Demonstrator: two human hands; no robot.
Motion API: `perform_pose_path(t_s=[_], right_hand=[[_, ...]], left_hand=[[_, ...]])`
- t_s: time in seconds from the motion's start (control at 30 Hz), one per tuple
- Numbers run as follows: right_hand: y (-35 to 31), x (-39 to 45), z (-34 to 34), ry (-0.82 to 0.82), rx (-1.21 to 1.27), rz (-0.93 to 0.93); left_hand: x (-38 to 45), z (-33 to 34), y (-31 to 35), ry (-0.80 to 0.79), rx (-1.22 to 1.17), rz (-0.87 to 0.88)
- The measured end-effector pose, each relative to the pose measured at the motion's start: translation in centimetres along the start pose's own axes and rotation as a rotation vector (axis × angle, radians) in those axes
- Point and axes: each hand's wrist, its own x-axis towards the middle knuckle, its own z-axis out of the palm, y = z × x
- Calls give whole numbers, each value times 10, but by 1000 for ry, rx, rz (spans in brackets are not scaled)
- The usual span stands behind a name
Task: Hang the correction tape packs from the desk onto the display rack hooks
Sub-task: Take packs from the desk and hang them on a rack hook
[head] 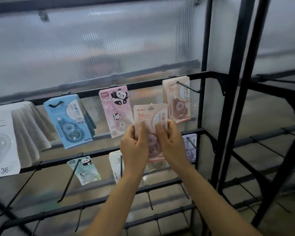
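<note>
Before the rack [160, 82], pink pack [150, 114] upright, gripped between both hands [153, 142]

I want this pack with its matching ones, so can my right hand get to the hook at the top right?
Probably yes. The right hand, gripping the pink pack with the left hand, is just below and left of that hook, whose tip juts out bare, with nothing between.

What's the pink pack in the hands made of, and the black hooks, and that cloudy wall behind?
The pink pack looks like a printed card; any clear plastic bubble is hidden by the hands. The hooks look like thin metal rod, painted matte black. The wall looks like ribbed, see-through plastic sheet, with fine upright lines.
</note>
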Motion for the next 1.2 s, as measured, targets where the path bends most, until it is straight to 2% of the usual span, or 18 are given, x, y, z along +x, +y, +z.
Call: perform_pose_path(t_s=[0.2,0.37,0.5,1.0,1.2], right_hand=[[-26,0,-42,164,-86,-113],[-38,3,-70,278,-117,-214],[-42,5,-85,331,-95,-206],[-33,25,-97,329,-209,-141],[-10,58,-91,304,-277,-104]], left_hand=[[-15,36,22,-164,-144,44],[-25,53,28,-206,-77,106],[-32,63,33,-238,-4,138],[-27,77,27,-252,39,133],[-14,80,7,-330,239,-7]])
